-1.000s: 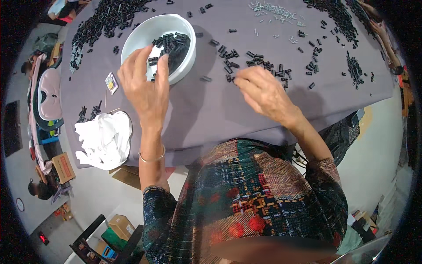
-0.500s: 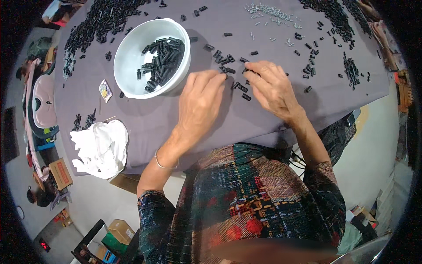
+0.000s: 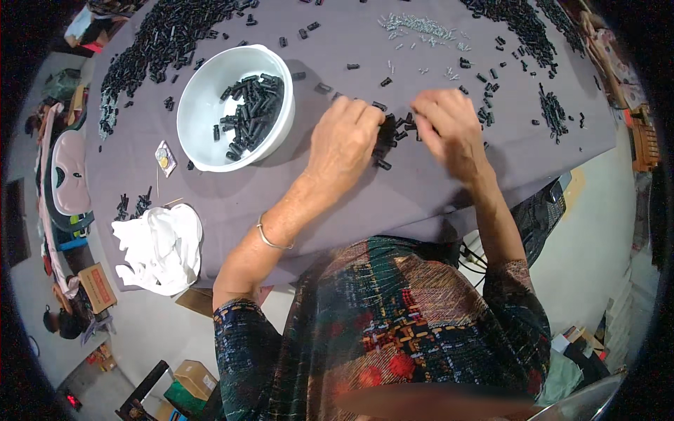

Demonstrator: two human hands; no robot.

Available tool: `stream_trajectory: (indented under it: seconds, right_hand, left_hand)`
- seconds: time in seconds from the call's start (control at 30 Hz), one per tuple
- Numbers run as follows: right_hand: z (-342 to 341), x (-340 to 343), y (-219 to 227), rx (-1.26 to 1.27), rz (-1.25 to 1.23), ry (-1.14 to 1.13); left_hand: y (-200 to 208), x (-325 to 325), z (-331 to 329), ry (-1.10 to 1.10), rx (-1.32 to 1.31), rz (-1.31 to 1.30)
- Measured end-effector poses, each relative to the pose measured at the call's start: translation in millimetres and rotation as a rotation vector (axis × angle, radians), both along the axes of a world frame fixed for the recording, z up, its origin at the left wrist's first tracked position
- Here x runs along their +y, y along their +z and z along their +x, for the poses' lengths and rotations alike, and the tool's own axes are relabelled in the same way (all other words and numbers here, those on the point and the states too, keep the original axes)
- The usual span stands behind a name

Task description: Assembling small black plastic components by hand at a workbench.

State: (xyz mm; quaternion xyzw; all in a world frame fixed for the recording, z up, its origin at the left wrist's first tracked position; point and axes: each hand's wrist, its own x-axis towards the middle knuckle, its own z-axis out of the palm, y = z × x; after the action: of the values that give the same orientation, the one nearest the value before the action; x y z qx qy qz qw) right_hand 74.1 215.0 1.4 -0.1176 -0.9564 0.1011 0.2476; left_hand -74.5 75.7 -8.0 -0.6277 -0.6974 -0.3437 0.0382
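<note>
My left hand [image 3: 345,140] is over the table, fingers curled together beside small black cylindrical parts [image 3: 382,165]. Its fingertips are hidden from above, so what they hold cannot be seen. A short gap separates it from my right hand [image 3: 449,130], whose fingers are bent and pinched, slightly blurred, above more of the black parts [image 3: 401,133]. Anything in that pinch is too small to make out. To the left, a white bowl [image 3: 184,119] holds a heap of black cylinders [image 3: 254,112].
A big pile of black parts [image 3: 158,42] lies far left, another pile [image 3: 523,28] far right. Small silvery pieces [image 3: 421,27] lie at the back. Near the left edge are a white cloth [image 3: 160,249] and a small packet [image 3: 165,158]. Thin black pieces [image 3: 552,112] lie right.
My left hand has moved right, over the scattered black parts. My right hand has shifted slightly right, away from them. The whole view has tilted a little.
</note>
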Motion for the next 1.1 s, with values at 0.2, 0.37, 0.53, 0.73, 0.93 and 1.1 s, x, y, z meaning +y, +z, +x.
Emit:
stream_trajectory:
  seconds: [0.2, 0.37, 0.53, 0.73, 0.93, 1.1]
  right_hand:
    - [-10, 19, -2, 0.195, -0.034, 0.014]
    - [-2, 17, 0, 0.145, -0.085, 0.018]
    - [1, 4, 2, 0.149, -0.154, 0.156]
    - [2, 5, -15, 0.086, -0.042, 0.066]
    - [1, -8, -6, 0.125, -0.072, 0.065]
    - [-12, -24, -10, 0.028, -0.057, 0.164]
  left_hand:
    - [6, -16, 2, -0.026, -0.039, -0.018]
    - [22, -42, 5, 0.175, -0.332, 0.061]
    - [20, -52, 13, 0.142, -0.571, -0.026]
    - [16, -49, 24, 0.107, -0.569, -0.08]
    - [0, -46, 18, 0.08, -0.237, -0.013]
    - [-8, -44, 14, 0.088, -0.062, 0.084]
